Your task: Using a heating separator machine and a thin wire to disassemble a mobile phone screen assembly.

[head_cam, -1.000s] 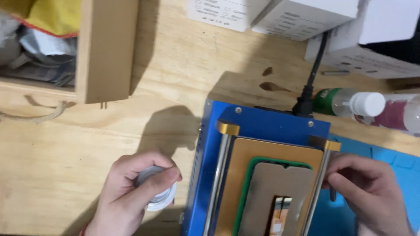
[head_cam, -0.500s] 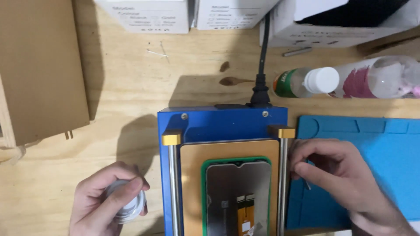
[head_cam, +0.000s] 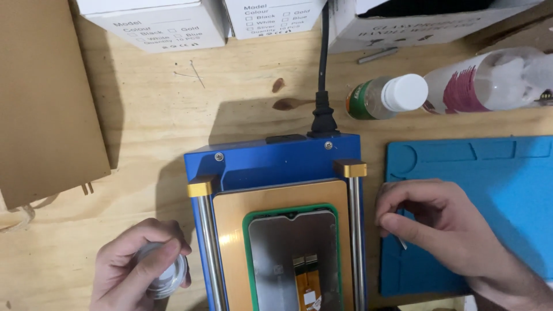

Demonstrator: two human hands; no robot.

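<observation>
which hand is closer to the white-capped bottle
Right. The right hand rests on the blue mat's edge, below the white-capped bottle. The left hand grips a small clear spool at the far lower left, across the blue machine.

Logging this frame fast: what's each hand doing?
Left hand: closed around a small clear spool.
Right hand: fingers pinched on something thin; cannot tell what.
</observation>
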